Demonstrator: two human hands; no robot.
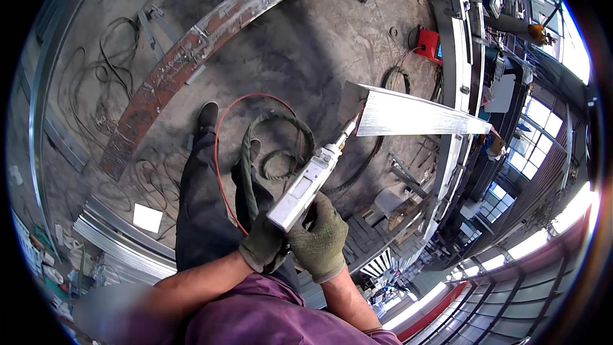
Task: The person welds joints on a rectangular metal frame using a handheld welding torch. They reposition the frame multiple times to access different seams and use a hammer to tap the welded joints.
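Note:
Both my hands wear green gloves and are closed at the rear of a white and silver handheld welding gun (306, 182). My right hand (319, 239) wraps its underside, partly hiding the handle. My left hand (263, 243) is closed at its back end, where a green-sheathed hose (246, 172) and a thin red line (220, 179) run in. The gun tilts up to the right. Its narrow nozzle (348, 129) is at the near end of a bright metal beam (418, 115), beside its edge; whether they touch I cannot tell.
A large curved rusty steel piece (191, 51) crosses the floor at left. Loose cables (115, 57) and the coiled hose lie around my feet. A red box with a screen (429, 46) stands at the far right, next to a long steel frame (463, 83). Stacked metal profiles (121, 236) lie lower left.

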